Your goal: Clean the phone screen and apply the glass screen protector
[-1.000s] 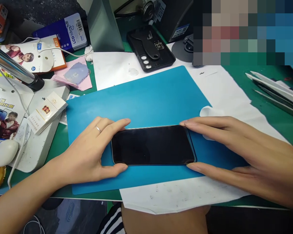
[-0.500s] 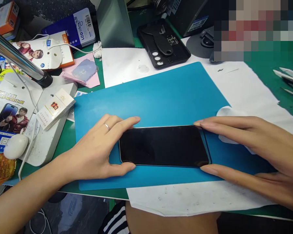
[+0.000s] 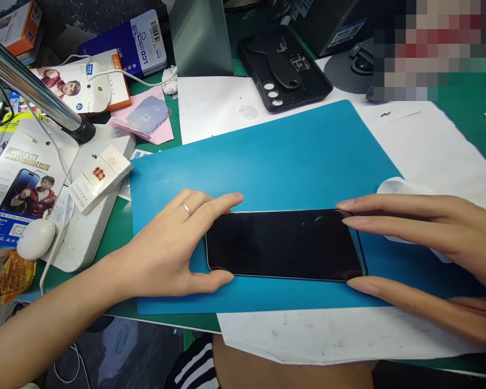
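Observation:
A smartphone [image 3: 281, 246] with a dark, black screen lies face up on a blue mat [image 3: 299, 156]. My left hand [image 3: 182, 243], with a ring on one finger, grips its left end, thumb on the near edge and fingers along the far edge. At the opposite end, my right hand [image 3: 425, 243] holds the phone between the thumb at the near edge and the fingertips at the far corner. One right finger touches the screen's corner. The phone's underside is hidden.
A black phone case [image 3: 283, 67] lies on white paper behind the mat. To the left are a cigarette pack [image 3: 100, 179] on a white lamp base [image 3: 93, 243], a metal lamp pole [image 3: 36, 86] and several packages. A crumpled white piece [image 3: 403, 186] sits beneath my right hand.
The whole view has shifted, so everything appears slightly farther right. A finger of my right hand has separated from its neighbour and come onto the screen's corner. My left hand keeps its grip.

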Demonstrator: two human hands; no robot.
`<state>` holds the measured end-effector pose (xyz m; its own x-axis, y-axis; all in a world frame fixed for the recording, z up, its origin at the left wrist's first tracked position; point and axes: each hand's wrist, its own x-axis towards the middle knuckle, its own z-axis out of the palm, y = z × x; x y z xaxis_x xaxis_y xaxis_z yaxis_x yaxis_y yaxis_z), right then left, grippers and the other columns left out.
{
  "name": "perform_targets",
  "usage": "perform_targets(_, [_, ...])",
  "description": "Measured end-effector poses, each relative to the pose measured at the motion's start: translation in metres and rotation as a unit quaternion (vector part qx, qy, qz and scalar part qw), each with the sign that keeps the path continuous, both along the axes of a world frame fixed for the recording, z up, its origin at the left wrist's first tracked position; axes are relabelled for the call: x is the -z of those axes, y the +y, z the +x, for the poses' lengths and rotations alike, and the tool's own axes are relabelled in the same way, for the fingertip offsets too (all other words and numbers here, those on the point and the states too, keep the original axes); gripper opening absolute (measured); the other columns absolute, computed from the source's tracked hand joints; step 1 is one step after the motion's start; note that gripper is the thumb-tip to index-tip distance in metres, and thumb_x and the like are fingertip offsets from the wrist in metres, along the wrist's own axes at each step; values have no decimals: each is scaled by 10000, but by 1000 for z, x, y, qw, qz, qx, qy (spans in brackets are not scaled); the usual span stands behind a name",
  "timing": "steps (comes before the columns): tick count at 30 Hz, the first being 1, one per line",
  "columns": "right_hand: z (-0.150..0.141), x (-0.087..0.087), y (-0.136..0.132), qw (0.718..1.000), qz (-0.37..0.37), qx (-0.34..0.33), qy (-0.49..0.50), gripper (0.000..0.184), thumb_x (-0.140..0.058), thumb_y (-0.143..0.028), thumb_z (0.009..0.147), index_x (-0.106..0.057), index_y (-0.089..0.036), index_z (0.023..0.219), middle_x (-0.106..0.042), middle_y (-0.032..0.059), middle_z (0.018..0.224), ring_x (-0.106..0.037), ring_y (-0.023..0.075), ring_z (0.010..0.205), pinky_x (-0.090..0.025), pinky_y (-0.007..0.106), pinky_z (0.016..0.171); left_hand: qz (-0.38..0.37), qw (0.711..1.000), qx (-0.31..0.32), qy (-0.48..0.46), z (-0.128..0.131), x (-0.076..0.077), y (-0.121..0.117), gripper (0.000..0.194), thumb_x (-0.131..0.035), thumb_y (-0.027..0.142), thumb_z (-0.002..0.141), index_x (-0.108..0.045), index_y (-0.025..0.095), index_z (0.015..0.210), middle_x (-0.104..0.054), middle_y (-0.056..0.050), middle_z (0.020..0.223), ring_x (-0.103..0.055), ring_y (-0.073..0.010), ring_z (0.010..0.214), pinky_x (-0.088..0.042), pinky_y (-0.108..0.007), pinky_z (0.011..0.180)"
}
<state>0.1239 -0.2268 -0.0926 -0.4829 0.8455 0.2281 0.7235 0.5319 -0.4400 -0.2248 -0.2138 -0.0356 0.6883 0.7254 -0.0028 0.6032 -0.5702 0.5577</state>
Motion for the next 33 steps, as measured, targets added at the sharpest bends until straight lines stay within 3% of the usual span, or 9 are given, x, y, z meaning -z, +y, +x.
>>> perform_targets(4, [1,3,1,999,-18,-38,-9,489,-568,-599,977,-559,-417,1431,-610,37,1436,-637,307,1252,-642,422,749,10,1000,3,-6,0,1,0,771,-764,373,898,-365,169,1526,-633,-114,1281,-588,-265,1109,-485,-417,1020])
perform_targets(10, [4,2,1,999,-25,-36,-33,514,-581,-568,982,-536,-404,1466,-621,62,1400,-641,324,1219,-611,477,851,4,1000,1,-5,0,0,-1,767,-763,367,898,-368,187,1530,-636,-117,1283,-586,-271,1100,-487,-424,996])
perform_targets(20, [2,0,3,998,-22,-41,-38,508,-588,-525,995,-525,-409,1485,-634,60,1398,-648,318,1209,-604,487,882,11,1000,4,2,0,0,0,744,-741,371,920,-353,197,1530,-625,-116,1292,-580,-270,1105,-489,-419,977])
perform_targets(25, [6,4,1,998,-39,-34,-30,542,-590,-565,985,-523,-403,1498,-616,67,1441,-626,330,1260,-581,524,958,15,1000,8,6,0,1,-1,741,-732,370,924,-357,164,1529,-626,-126,1274,-573,-272,1097,-483,-418,965])
perform_targets(33, [10,9,-1,998,-54,-22,-24,575,-604,-630,952,-538,-431,1487,-620,56,1448,-627,339,1269,-603,516,903,16,1000,12,0,1,1,0,733,-727,377,926,-369,143,1522,-631,-128,1254,-578,-269,1075,-481,-411,947])
